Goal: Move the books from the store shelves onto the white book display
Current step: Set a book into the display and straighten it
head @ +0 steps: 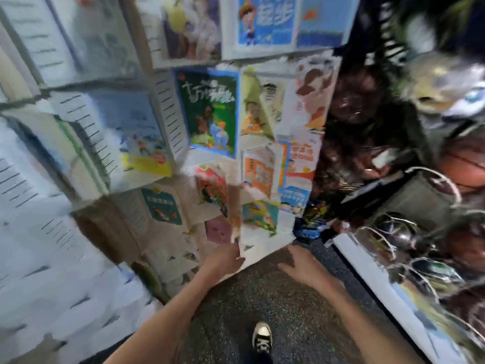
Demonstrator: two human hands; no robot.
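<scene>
Several picture books stand face-out in the pockets of the white book display (168,111), a tall slotted white stand that fills the left and middle of the view. A green-covered book (210,111) with a blue border sits in the middle row, a blue-and-yellow book (141,137) is in the pocket to its left, and an orange book (259,172) leans in the pocket below and to the right. Higher up, a blue book with a cartoon child (265,19) faces outward. Everything is heavily smeared, so the titles cannot be read.

Low on the stand, the left hand (225,258) reaches to the bottom pocket and touches the lower edge of a white book or panel there; whether its fingers pinch anything, I cannot tell through the blur. The right hand (301,266) hovers just beside it, above the floor, fingers loosely spread and holding nothing.

Beneath both forearms lies dark speckled carpet (262,298), with one black-and-white sneaker (262,336) planted on it. To the right stands a dark rack (393,206) crowded with wire hooks and shiny packaged goods, too blurred to name.
</scene>
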